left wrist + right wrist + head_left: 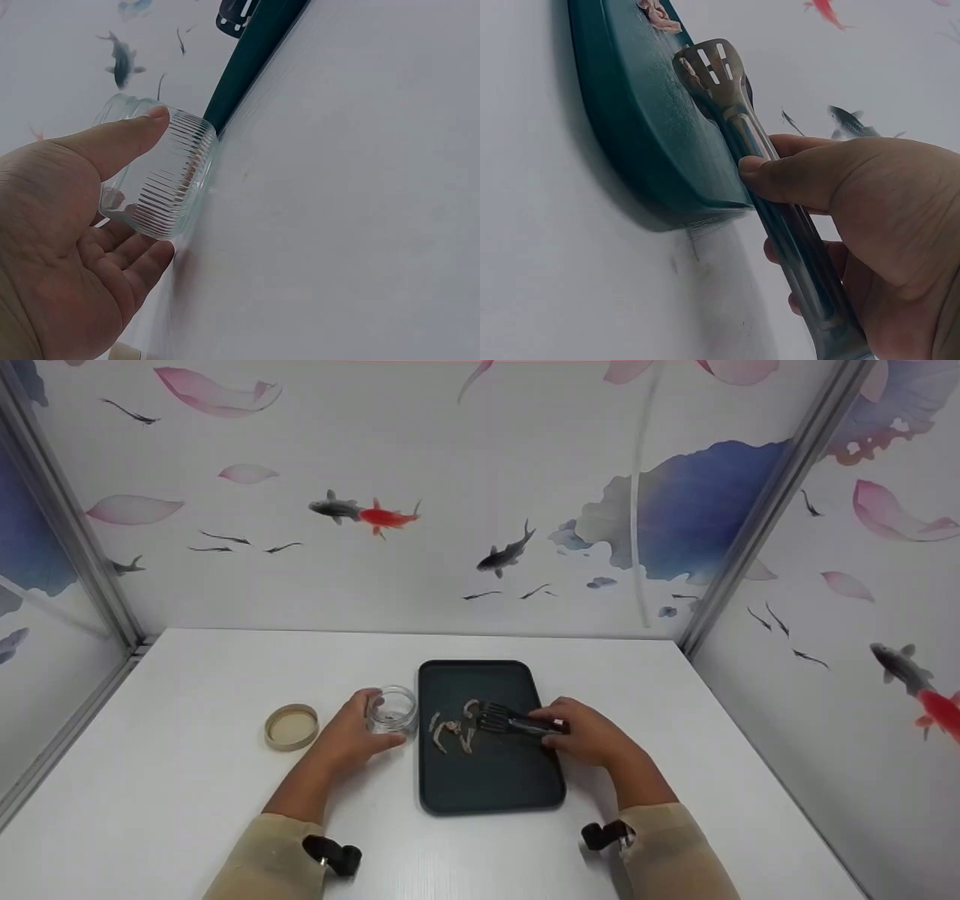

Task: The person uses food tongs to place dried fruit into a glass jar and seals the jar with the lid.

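My left hand [349, 735] holds a clear glass jar [392, 712] beside the left edge of a dark green tray [495, 787]. In the left wrist view, thumb and fingers reach round the ribbed jar [142, 169]. Several thin, brownish, crinkled strips [450, 729] lie on the tray; their kind is unclear. My right hand [592, 731] grips metal tongs [521, 723] over the tray. The right wrist view shows the slotted head of the tongs [727, 82] close to the tray surface, with a bit of a strip visible at its edge.
A round, beige lid [292, 727] lies on the white table [180, 780] left of my left hand. Printed wall panels [420, 585] stand behind the table and at both sides, joined by metal posts [772, 502].
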`<state>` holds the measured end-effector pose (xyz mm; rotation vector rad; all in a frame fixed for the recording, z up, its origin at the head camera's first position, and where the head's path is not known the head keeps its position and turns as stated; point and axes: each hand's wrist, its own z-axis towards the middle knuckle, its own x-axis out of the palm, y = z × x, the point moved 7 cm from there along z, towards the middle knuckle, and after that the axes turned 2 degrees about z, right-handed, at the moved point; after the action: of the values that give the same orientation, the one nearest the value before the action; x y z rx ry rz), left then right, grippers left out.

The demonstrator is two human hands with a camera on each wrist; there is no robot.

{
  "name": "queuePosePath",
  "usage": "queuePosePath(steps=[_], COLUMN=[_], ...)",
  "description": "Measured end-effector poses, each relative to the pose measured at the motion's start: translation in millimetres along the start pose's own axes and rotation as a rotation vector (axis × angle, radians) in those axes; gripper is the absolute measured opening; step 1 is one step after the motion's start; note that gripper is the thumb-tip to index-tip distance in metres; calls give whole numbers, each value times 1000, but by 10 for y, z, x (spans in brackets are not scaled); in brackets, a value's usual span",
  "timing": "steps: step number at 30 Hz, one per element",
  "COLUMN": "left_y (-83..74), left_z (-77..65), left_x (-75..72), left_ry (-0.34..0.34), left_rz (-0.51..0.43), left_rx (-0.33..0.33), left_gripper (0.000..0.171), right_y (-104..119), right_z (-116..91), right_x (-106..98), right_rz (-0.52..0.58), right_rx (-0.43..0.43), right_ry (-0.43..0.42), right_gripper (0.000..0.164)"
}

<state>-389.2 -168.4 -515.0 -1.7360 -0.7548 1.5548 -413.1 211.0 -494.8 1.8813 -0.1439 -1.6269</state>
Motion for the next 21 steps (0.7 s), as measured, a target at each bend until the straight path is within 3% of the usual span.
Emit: queuePosePath(steps=[21], left_y=[14], left_z=[2], left_x=[2], left_ry=[4], left_rz=[10], left_rx=[-6], left_gripper=[100], right_y=[69], right_z=[-57], right_x=[-100], right_rz=[11], right_rx=[-17], right_ry=[-45], right_gripper=[44])
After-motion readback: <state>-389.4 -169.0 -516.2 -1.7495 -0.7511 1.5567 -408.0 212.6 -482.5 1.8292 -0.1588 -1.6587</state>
